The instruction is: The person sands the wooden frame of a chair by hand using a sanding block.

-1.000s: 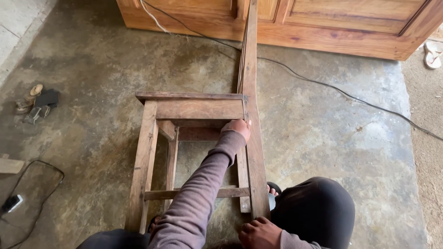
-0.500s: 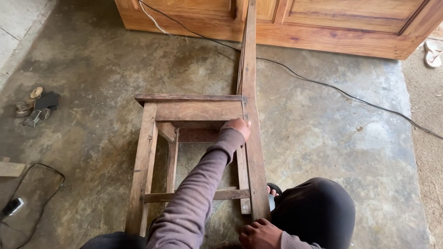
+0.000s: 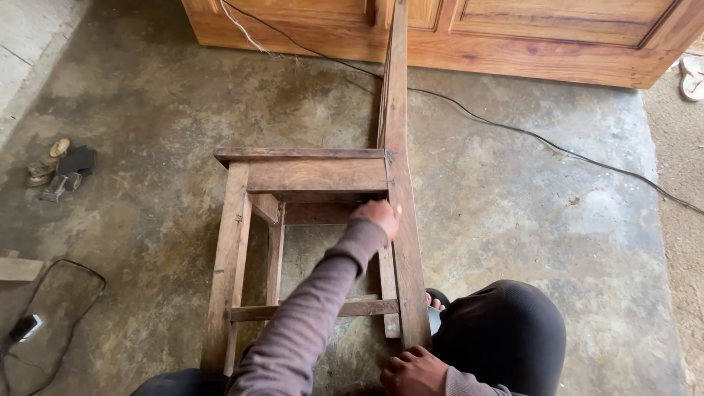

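We judge the wooden chair frame [image 3: 315, 242], lying on its side in the middle of the concrete floor [image 3: 528, 205], stiff and rather heavy, best held by its long rail, where our left hand [image 3: 378, 218] curls its grip and our right hand [image 3: 412, 369] presses the lower end.

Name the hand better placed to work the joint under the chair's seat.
Left: the left hand is at that joint of the chair; the right hand rests down at the leg's near end.
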